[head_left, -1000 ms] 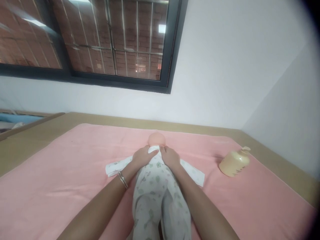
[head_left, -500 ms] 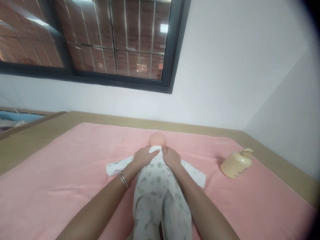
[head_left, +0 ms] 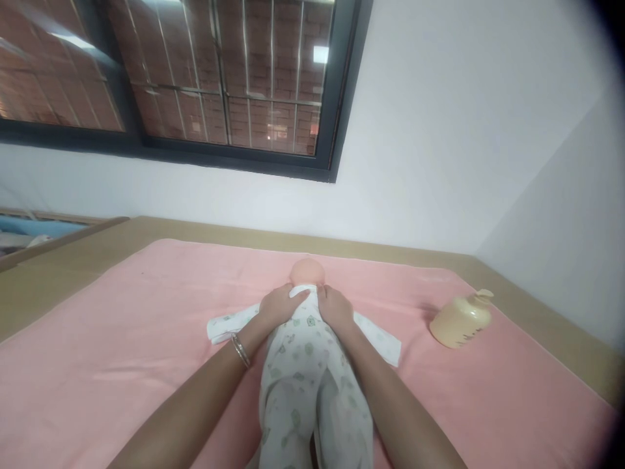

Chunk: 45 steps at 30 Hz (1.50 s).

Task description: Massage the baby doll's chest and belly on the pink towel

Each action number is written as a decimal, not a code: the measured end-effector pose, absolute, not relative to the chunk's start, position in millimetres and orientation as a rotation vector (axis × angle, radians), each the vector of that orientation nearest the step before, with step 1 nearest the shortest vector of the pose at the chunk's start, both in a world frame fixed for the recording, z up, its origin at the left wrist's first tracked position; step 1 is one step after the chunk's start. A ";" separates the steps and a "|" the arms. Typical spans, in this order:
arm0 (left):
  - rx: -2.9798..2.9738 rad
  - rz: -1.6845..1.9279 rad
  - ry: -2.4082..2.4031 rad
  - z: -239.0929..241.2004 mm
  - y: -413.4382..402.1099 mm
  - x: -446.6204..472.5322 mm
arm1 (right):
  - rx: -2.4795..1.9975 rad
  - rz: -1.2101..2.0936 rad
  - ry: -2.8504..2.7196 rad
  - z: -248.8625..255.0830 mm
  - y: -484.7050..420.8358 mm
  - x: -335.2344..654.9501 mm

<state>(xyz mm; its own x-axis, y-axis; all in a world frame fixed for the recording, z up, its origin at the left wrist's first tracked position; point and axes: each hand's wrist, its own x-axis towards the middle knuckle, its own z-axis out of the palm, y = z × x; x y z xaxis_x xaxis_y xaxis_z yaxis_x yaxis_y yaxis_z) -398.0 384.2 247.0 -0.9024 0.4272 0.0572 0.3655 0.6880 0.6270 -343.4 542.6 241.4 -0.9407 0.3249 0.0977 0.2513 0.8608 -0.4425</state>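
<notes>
A baby doll lies on its back on a pink sheet (head_left: 122, 339), its bare head (head_left: 306, 270) pointing away from me. It wears a white printed romper (head_left: 305, 378) with both sleeves spread sideways. My left hand (head_left: 277, 306), with a metal bangle on its wrist, rests on the doll's chest at the collar, fingers curled and pinching the fabric. My right hand (head_left: 336, 307) sits just beside it on the other side of the collar, fingers likewise closed on the cloth. The two hands almost touch below the doll's chin.
A cream pump bottle (head_left: 459, 320) lies on its side on the sheet at the right. The sheet covers a tan mattress (head_left: 58, 267) set against a white wall (head_left: 439, 143) under a dark-framed window (head_left: 215, 85). Another bed edge (head_left: 29, 231) shows far left.
Almost nothing differs: both hands stay at the romper's collar with only tiny finger shifts, and the view has drifted slightly.
</notes>
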 end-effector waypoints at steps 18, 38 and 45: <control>0.599 1.020 2.843 247.8 383.6 -397.8 | -0.467 0.643 -2.841 243.9 545.5 -341.5; 0.687 0.996 2.872 252.0 380.5 -392.1 | -0.481 0.629 -2.848 250.6 541.7 -337.4; 0.694 0.991 2.880 246.1 379.7 -397.6 | -0.465 0.583 -2.860 252.4 540.5 -338.1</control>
